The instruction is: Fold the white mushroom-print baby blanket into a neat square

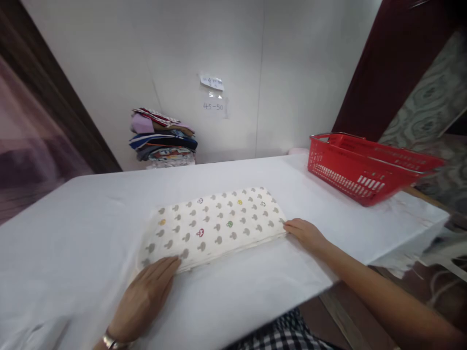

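A white folded cloth (pixel 215 223), printed with grey mushrooms and a few coloured ones, lies as a long rectangle on the white-covered table (pixel 226 306). My left hand (pixel 148 291) rests on its near left corner, fingers stretched out flat and close together, the thumb hidden. At the near right corner, the fingers of my right hand (pixel 304 234) are closed on the cloth's edge. Several layers show along the near edge between my hands.
A red plastic basket (pixel 350 167) stands at the table's right side. A stack of folded fabrics (pixel 164 141) sits at the back left against the pale wall (pixel 292 73). Paper labels (pixel 213 104) are stuck on that wall. The table's front edge runs close to my body.
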Demonstrator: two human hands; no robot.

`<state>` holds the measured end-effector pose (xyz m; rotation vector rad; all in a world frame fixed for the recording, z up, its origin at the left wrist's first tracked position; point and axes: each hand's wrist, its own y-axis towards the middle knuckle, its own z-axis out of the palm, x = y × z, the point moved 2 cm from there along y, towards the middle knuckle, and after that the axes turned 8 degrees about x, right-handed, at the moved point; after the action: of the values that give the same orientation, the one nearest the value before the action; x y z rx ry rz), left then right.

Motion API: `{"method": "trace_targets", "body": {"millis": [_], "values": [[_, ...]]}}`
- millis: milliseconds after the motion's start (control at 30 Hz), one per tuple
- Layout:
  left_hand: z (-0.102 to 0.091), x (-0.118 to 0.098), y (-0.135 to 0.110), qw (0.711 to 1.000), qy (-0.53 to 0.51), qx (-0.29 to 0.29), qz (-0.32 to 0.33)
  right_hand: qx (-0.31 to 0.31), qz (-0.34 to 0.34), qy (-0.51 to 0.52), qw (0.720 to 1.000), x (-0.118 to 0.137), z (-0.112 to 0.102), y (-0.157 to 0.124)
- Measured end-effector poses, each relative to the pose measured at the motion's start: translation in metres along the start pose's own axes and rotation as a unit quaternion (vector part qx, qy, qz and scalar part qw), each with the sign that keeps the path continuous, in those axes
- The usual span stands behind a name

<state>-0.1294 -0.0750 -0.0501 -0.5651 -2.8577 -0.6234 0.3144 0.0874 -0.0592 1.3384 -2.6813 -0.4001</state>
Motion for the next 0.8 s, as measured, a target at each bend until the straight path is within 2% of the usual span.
{"method": "trace_targets", "body": {"millis": [267,333,433,500,600,700,800], "values": [[-0.016,0.005,-0.013,0.998,-0.012,0.013,-0.067,0.03,0.046,0.065,0.996,0.005,-0.006,-0.006],[-0.021,0.002,-0.015,0.996,-0.027,0.035,-0.08,0.018,0.066,0.064,0.996,0.007,-0.008,0.002],[-0.026,-0.002,-0.016,0.992,-0.053,0.06,-0.098,-0.001,0.085,0.07,0.994,0.019,-0.006,0.031],[-0.028,-0.004,-0.017,0.988,-0.076,0.065,-0.116,0.016,0.074,0.082,0.994,0.031,0.002,0.054],[-0.031,-0.006,-0.018,0.977,-0.136,0.071,-0.15,0.098,0.089,0.085,0.988,0.043,0.025,0.08],[-0.034,-0.005,-0.018,0.949,-0.221,0.073,-0.212,0.159,0.134,0.071,0.976,0.041,0.05,0.087],[-0.034,0.005,-0.014,0.913,-0.272,0.083,-0.292,0.182,0.147,0.072,0.97,0.034,0.059,0.084]]}}
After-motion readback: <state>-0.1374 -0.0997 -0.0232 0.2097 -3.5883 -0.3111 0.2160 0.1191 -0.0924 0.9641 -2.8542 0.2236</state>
